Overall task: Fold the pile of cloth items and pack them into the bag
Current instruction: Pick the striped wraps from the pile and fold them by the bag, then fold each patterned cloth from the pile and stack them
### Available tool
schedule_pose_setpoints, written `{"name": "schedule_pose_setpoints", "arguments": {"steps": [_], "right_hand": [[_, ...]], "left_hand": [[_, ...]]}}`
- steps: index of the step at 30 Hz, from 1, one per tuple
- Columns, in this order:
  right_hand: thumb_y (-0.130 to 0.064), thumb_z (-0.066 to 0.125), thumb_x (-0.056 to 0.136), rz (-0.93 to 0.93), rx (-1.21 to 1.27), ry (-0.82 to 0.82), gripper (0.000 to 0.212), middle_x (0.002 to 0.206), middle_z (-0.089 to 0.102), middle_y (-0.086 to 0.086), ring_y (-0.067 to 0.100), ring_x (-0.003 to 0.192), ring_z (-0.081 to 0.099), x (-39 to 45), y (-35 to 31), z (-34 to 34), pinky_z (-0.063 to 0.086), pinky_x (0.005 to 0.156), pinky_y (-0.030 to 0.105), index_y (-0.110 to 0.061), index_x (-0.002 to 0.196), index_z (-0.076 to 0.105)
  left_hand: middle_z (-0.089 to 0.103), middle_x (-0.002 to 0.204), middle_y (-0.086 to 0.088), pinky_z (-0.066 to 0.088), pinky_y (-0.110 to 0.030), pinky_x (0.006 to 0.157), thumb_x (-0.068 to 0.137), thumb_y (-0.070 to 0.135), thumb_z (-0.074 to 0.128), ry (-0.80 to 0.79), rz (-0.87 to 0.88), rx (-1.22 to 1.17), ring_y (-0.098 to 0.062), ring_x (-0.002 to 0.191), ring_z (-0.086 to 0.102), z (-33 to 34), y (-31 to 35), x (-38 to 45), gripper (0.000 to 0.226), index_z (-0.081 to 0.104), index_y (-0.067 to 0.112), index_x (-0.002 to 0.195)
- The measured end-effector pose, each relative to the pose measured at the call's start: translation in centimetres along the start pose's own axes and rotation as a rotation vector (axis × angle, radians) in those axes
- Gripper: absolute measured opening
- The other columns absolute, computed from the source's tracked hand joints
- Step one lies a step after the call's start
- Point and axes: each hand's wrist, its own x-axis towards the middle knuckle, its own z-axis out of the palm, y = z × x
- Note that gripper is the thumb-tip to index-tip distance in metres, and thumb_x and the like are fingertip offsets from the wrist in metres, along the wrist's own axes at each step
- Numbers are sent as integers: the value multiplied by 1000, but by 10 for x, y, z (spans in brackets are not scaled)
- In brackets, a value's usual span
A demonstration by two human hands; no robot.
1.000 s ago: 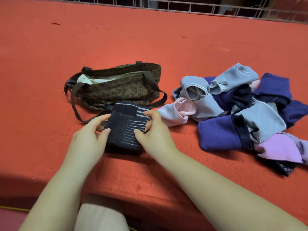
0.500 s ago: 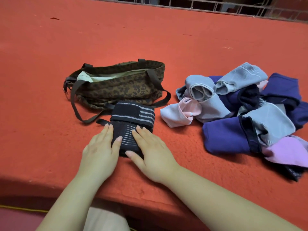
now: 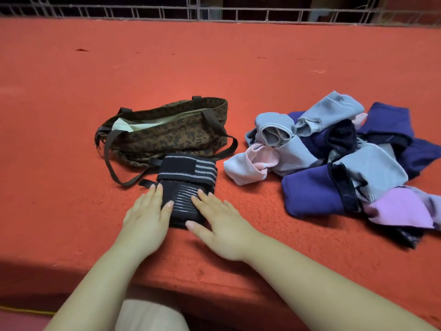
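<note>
A: Both hands went from pinching the wrap's sides 1 s ago to lying flat on it; wrap's far end w/ grey stripes is now unrolled toward the bag.
B: Fingers now?
A: Left hand (image 3: 148, 217) flat, fingers straight, pressing wrap (image 3: 185, 187) at its 8 o'clock edge. Right hand (image 3: 220, 222) same, fingers spread, on the 4 o'clock edge. Neither grips anything.
B: Wrap where?
A: On red carpet (image 3: 238, 75), just at 6 o'clock of bag (image 3: 167, 137), touching its strap (image 3: 112, 163).
B: Bag?
A: Leopard print, lying on its side, mouth open, pale lining showing.
B: Pile?
A: Pile (image 3: 338, 163) at 3 o'clock of wrap, apart from it; grey, pink, purple pcs, unfolded.
</note>
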Motion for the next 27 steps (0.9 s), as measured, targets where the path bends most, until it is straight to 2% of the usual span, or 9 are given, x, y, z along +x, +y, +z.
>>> {"name": "schedule_pose_setpoints", "arguments": {"steps": [2, 4, 6, 10, 14, 18, 21, 24, 27], "right_hand": [[-49, 38, 97, -18, 9, 44, 63, 160, 5, -5, 11, 147, -1, -15, 1, -10, -3, 119, 36, -26, 152, 17], [-47, 42, 97, -18, -14, 105, 58, 160, 11, -5, 12, 147, 1, -31, 7, -20, -4, 118, 35, -28, 149, 25], [-44, 46, 96, 25, -27, 193, 52, 158, 18, -4, 12, 146, 7, -45, 21, -29, -4, 118, 34, -28, 144, 35], [-46, 39, 83, 159, -51, 485, 50, 137, 51, 2, 21, 134, 39, -70, 56, -45, 13, 115, 45, -21, 122, 60], [-34, 49, 75, 309, -134, 775, 43, 117, 63, 9, 33, 110, 58, -92, 93, -66, 41, 99, 52, -11, 108, 66], [-22, 68, 75, 473, -144, 863, 39, 108, 64, 10, 36, 100, 60, -114, 114, -78, 48, 83, 47, -7, 110, 63], [-19, 77, 73, 511, -136, 892, 40, 101, 67, 10, 36, 93, 61, -125, 123, -72, 49, 78, 45, -7, 108, 64], [-17, 75, 76, 517, -62, 911, 33, 102, 67, 7, 33, 93, 61, -133, 127, -68, 48, 79, 41, -9, 107, 65], [-14, 73, 78, 482, 6, 914, 24, 98, 67, 3, 28, 94, 61, -139, 130, -66, 46, 80, 36, -11, 101, 67]], "left_hand": [[16, 158, -9, 8, -40, 119, 101, 33, 32, 120, 19, -5, -26, 146, 10, -8, 7, 2, 53, 24, 13, 150], [34, 151, -13, 15, -39, 117, 99, 27, 39, 297, 127, -138, -29, 142, 25, -13, 24, -3, 45, 44, 8, 140], [54, 135, -11, 22, -27, 111, 91, 29, 39, 362, 303, -268, -27, 129, 44, -15, 52, -10, 45, 60, 7, 125], [66, 113, 1, 28, -12, 96, 88, 34, 35, 176, 600, -350, -11, 108, 54, 0, 116, -21, 44, 67, 13, 110], [60, 125, 4, 28, -10, 95, 96, 16, 49, -72, 644, -409, -9, 118, 51, 27, 163, -24, 28, 61, 16, 122], [47, 141, 4, 21, -12, 103, 94, 16, 53, -106, 666, -371, -10, 131, 40, 37, 203, -15, 41, 48, 17, 135], [41, 147, 4, 22, -23, 110, 93, 23, 55, -95, 712, -285, -14, 136, 34, 34, 227, 0, 49, 41, 21, 140], [45, 143, 3, 30, -30, 106, 93, 27, 55, -117, 723, -174, -17, 132, 39, 33, 246, 10, 53, 36, 25, 142], [59, 126, -1, 38, -33, 96, 93, 29, 55, -150, 697, -69, -23, 120, 50, 41, 252, 14, 47, 43, 25, 138]]}}
